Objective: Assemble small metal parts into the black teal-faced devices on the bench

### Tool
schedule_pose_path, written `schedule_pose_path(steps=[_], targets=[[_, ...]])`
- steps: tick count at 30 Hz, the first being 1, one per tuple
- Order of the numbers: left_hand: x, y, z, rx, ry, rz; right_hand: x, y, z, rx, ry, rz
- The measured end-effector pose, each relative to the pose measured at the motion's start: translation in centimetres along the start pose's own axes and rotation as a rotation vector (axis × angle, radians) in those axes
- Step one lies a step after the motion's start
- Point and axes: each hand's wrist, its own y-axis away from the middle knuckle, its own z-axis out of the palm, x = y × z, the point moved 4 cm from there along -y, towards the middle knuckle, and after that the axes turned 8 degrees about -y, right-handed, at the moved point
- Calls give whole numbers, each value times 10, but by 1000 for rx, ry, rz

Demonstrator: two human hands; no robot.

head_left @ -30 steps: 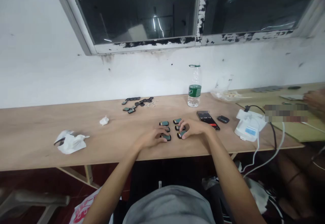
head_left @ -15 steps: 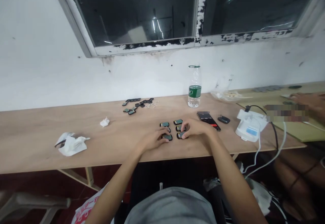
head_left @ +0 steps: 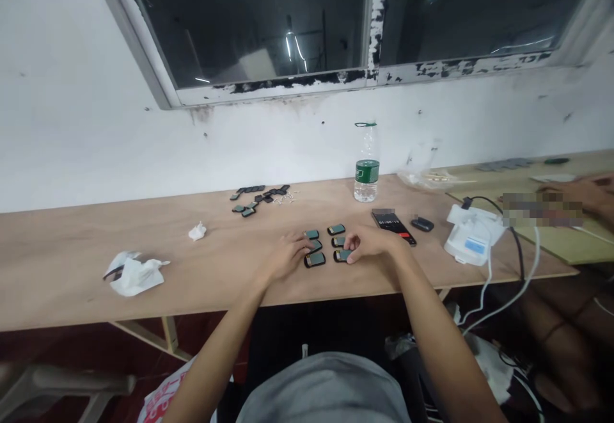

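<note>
Several small black-rimmed modules with grey-green faces lie in two columns on the wooden table. My left hand (head_left: 288, 254) rests at the left column, fingertips on the edge of the middle module (head_left: 314, 246); its fingers look spread. Just below them, the front-left module (head_left: 315, 259) lies uncovered. At the right column, my right hand (head_left: 361, 242) has curled fingers, with a fingertip touching the right end of the front-right module (head_left: 341, 256). The back-right module (head_left: 336, 229) lies free of both hands.
More black modules (head_left: 249, 208) and small white bits lie near the wall. A bottle (head_left: 367, 172), phone (head_left: 393, 226), dark oval object (head_left: 423, 224) and white device with cables (head_left: 470, 237) stand right. Crumpled tissues (head_left: 139, 274) lie left. Another person's hand (head_left: 575, 192) is far right.
My left hand has moved back and slightly left, off the front-left module to the middle one. My right hand has barely shifted, its fingers more curled.
</note>
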Motion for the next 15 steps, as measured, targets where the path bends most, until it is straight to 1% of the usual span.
schedule_pose_path(steps=[6,10,13,15], targets=[[-8,-1,8,-6,-26,-12,-2,2,0,12,4,15],[-3,-1,5,-18,-30,-15,-2,2,2,10,7,39],[3,0,0,-25,0,2,0,0,3,-5,-3,22],[7,1,-1,-51,26,34,0,0,3,-15,-19,-1]])
